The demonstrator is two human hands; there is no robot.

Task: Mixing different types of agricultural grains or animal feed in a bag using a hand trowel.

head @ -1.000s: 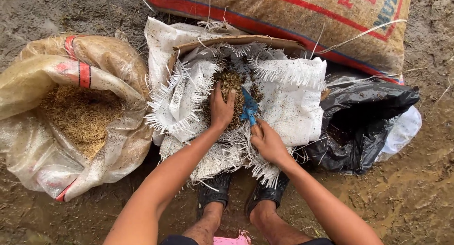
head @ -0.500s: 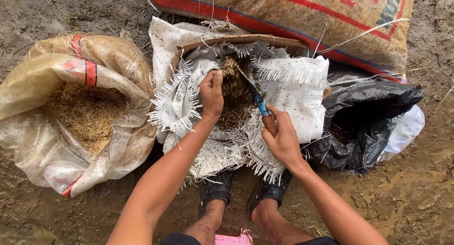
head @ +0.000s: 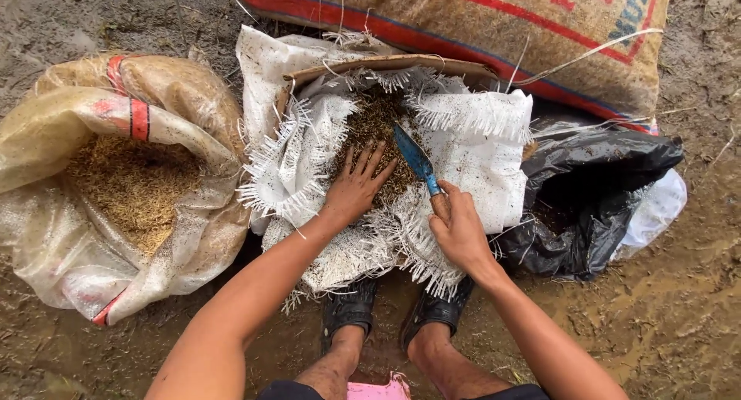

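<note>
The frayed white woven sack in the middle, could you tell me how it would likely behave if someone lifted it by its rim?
The white woven sack is probably floppy: its rim folds over and frays. It likely sags heavily, being filled with the dark mix under the left hand.

Left hand flattened; blue trowel seemingly lifted clear

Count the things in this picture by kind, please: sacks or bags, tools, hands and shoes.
Sacks and bags: 4 (frayed white sack, clear sack, tan sack, black bag)
Tools: 1 (blue trowel, held in the right hand)
Hands: 2 (right hand; left hand spread on the dark mix)
Shoes: 2 (black shoes)
Total: 9
</note>
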